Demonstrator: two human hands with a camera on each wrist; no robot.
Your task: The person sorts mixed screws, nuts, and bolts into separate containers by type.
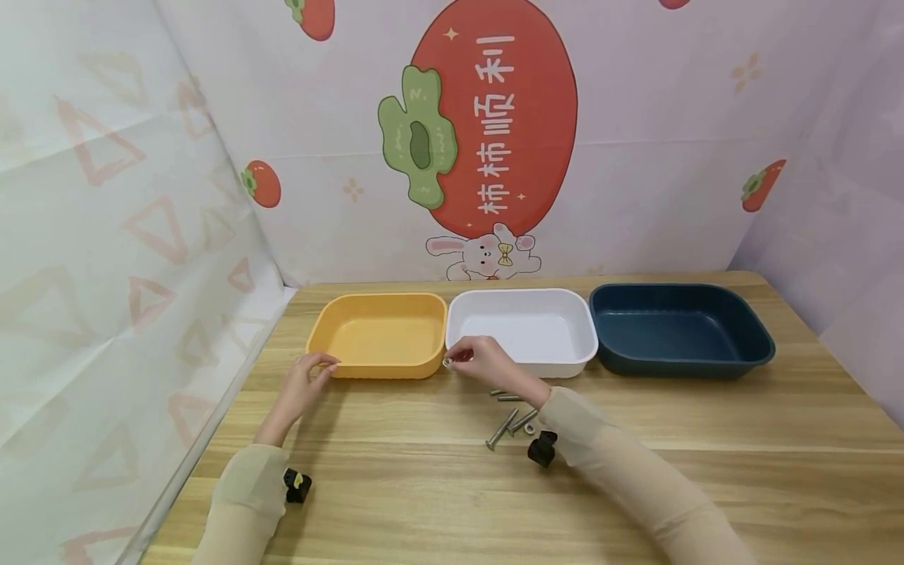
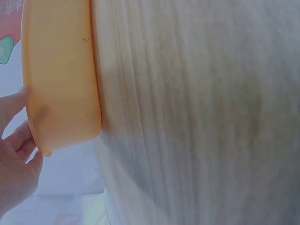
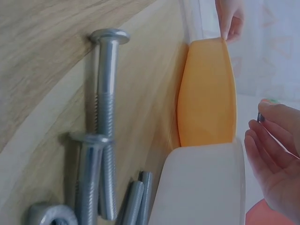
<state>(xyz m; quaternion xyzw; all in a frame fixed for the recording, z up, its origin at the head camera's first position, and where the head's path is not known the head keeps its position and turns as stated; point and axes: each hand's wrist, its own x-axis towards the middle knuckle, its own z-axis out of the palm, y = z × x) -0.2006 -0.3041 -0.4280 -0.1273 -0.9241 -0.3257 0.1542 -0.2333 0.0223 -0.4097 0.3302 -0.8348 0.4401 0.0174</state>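
My left hand [image 1: 302, 386] holds the near left corner of the yellow bin [image 1: 377, 370], fingers and thumb at its rim. In the left wrist view, the fingertips [image 2: 21, 93] touch the bin's edge. My right hand [image 1: 483, 362] pinches a small metal nut [image 1: 447, 362] between thumb and fingertips, near where the yellow and white bins meet. The right wrist view shows the nut [image 3: 260, 117] edge-on, above the bins' rims. Below the right wrist, several metal bolts [image 1: 501, 429] lie on the table beside another nut [image 1: 530, 429].
The white bin [image 1: 523, 294] stands between the yellow bin and the dark blue bin [image 1: 681, 367], all in a row at the back of the wooden table [image 1: 395, 486]. Behind them hangs a printed cloth [image 1: 636, 212]. Each wrist wears a small black camera [image 1: 542, 449].
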